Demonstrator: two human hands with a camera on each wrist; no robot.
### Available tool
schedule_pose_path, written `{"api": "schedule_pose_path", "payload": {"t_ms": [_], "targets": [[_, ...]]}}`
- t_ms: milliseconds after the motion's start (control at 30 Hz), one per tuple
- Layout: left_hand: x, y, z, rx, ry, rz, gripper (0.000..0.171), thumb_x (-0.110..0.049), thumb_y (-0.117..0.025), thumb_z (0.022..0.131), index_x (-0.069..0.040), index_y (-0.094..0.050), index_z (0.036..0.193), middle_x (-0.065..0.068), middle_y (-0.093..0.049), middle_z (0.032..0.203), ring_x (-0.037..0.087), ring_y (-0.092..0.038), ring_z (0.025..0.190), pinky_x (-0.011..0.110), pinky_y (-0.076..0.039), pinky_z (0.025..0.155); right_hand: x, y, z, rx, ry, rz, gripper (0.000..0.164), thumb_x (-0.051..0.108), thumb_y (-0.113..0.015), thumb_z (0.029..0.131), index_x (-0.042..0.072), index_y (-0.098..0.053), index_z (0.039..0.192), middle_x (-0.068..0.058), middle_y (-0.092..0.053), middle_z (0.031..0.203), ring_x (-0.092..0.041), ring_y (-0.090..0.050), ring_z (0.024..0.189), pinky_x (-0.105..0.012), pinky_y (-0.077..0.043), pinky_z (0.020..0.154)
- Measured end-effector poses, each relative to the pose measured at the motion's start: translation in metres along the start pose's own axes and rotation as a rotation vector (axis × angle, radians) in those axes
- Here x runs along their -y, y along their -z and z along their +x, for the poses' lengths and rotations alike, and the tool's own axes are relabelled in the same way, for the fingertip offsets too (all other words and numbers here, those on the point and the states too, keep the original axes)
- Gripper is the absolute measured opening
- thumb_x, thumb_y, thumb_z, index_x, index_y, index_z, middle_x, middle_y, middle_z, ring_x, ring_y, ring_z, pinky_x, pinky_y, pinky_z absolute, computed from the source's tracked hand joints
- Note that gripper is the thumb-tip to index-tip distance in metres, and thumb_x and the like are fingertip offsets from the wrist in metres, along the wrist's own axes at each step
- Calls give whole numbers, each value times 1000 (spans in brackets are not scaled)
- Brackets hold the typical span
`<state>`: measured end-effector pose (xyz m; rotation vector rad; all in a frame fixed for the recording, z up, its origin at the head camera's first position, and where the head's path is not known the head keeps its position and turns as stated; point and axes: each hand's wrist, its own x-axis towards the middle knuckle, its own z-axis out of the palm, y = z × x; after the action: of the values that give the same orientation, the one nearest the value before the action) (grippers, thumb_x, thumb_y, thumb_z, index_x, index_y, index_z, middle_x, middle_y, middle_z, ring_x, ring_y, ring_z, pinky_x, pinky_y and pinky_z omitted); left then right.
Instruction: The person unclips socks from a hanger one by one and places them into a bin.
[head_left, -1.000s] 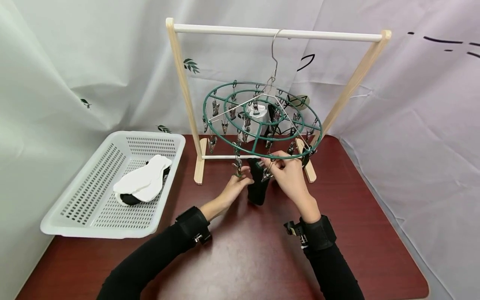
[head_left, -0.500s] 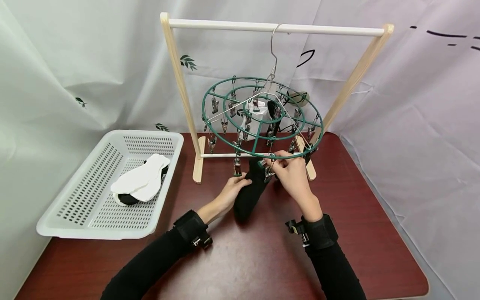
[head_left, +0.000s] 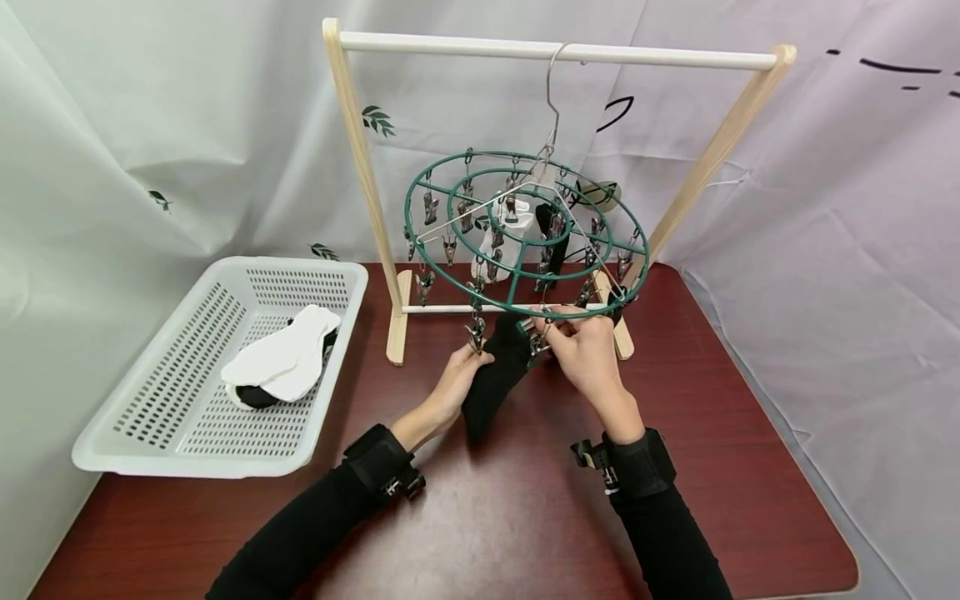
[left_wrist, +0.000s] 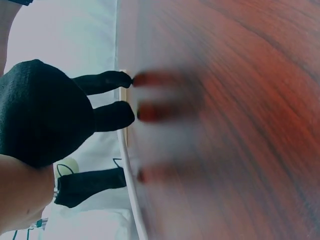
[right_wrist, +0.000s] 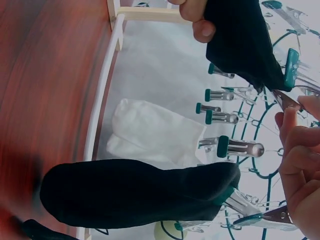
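Observation:
My left hand (head_left: 455,385) pinches the edge of a black sock (head_left: 495,375), which hangs slanting over the table. My right hand (head_left: 588,346) pinches a metal clip (right_wrist: 286,100) at the sock's upper corner, close under the front rim of the round green clip hanger (head_left: 517,310). In the right wrist view, a green-tipped clip (right_wrist: 291,67) stands right at that corner, and the left fingers (right_wrist: 204,31) grip the cloth. Another black sock (right_wrist: 140,192) hangs from a clip below, with a white sock (right_wrist: 155,130) behind it. In the left wrist view, the held sock (left_wrist: 42,112) hides most of the left fingers.
A wooden stand (head_left: 555,52) with a white bar carries the hanger by its hook. Several clips dangle from the rings, one (head_left: 476,333) right by the left fingers. To the left, a white basket (head_left: 97,450) holds white and black socks (head_left: 288,354). The red-brown table (head_left: 480,525) lies below.
The left hand has taken hold of the black sock and pulled its lower end to the left, so it now slants. The right hand stays at the clip under the rim.

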<state>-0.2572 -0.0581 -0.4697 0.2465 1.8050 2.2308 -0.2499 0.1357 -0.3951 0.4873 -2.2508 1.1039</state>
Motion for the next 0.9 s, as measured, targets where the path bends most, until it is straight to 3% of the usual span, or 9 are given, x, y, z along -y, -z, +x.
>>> {"api": "schedule_pose_path", "payload": {"t_ms": [200, 400, 533, 700, 733, 767, 900], "targets": [[-5, -1, -2, -5, 27, -17, 12, -8, -46, 97, -10, -51, 87, -1, -49, 89, 10, -53, 83, 23, -43, 77, 0, 1, 0, -30, 95, -23, 8, 3, -77, 88, 1, -79, 95, -4, -61, 58, -5, -42, 45, -19, -28, 47], [-8, -1, -6, -77, 40, 48, 13, -10, -49, 96, -4, -59, 91, -1, -53, 90, 10, -54, 88, 25, -44, 84, -2, 0, 0, -45, 159, -64, 7, 3, -75, 88, 0, -79, 94, -3, -54, 53, -6, -35, 44, -21, -25, 47], [-15, 0, -9, -74, 11, 88, 13, -9, -46, 96, -3, -57, 91, 0, -52, 87, 10, -53, 84, 25, -43, 81, -4, 0, 0, -71, 189, -73, 9, 1, -76, 87, -2, -79, 95, -7, -61, 58, -9, -41, 44, -19, -27, 47], [-36, -1, -19, -58, -16, 171, 10, -9, -43, 95, -6, -50, 90, 2, -44, 78, 14, -44, 70, 28, -37, 70, -6, 1, 1, -93, 201, -64, 9, 2, -78, 86, -3, -79, 93, -9, -65, 59, -14, -50, 44, -17, -30, 49], [-42, 0, -22, -56, -17, 190, 10, -10, -42, 95, -5, -48, 89, 3, -43, 79, 15, -43, 71, 29, -36, 70, -6, 1, 1, -94, 193, -60, 10, 3, -79, 85, -3, -79, 93, -9, -65, 58, -15, -52, 44, -16, -32, 49], [-48, 0, -26, -57, -15, 217, 14, -10, -43, 95, -2, -54, 94, 6, -51, 84, 17, -50, 78, 29, -40, 76, -6, 2, 1, -95, 181, -56, 10, 3, -79, 85, -3, -79, 92, -9, -65, 57, -16, -54, 44, -16, -33, 50], [-79, 7, -47, -37, -72, 368, 14, -11, -42, 98, -2, -53, 96, 9, -51, 87, 22, -50, 79, 30, -41, 77, -4, 5, 0, -75, 91, -24, 10, 5, -79, 85, -3, -79, 91, -9, -67, 60, -16, -58, 48, -14, -38, 51]]}}
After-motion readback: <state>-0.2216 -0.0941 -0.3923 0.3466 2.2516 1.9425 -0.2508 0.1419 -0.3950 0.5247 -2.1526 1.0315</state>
